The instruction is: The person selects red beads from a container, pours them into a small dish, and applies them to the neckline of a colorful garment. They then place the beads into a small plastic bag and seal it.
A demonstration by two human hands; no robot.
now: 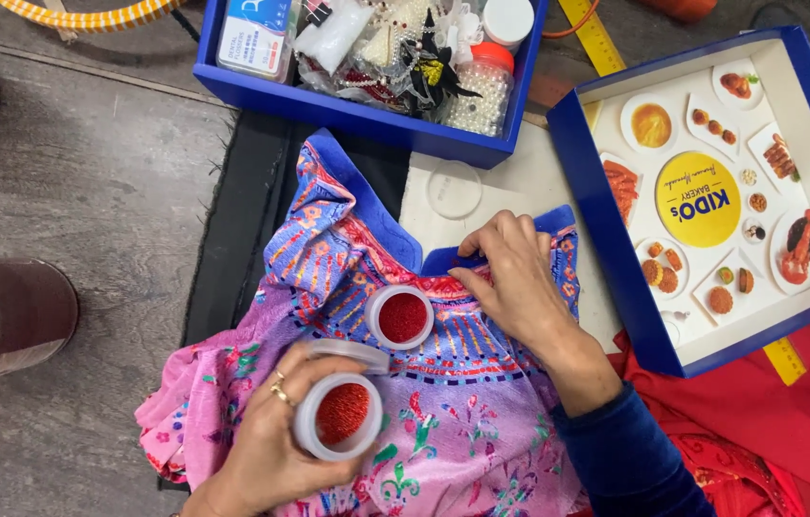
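From the head camera, the person's left hand [266, 436] is curled around a small round clear jar [338, 417] filled with red beads, fingers wrapped along its side and the open mouth facing up; two rings show on one finger, and a clear lid [352, 353] sits just above the jar against the fingertips. The right hand [510, 278] lies well apart from the left, palm down with fingers bent, the fingertips pressing on the neckline of a pink and blue patterned garment [443, 421] that is spread under both hands; whether those fingers pinch anything small cannot be told. A dark blue sleeve [625, 460] covers the right forearm. Between the two hands, just left of the right fingertips, a second small open jar of red beads [401, 317] stands on the garment. Beyond the right hand a clear round lid [454, 189] rests on a pale surface, and farther off a blue box [348, 107] holds bead jars and packets. To the right of the right hand sits an open blue box lid [616, 239] with food pictures printed inside. Red cloth [788, 421] lies beside the right forearm.
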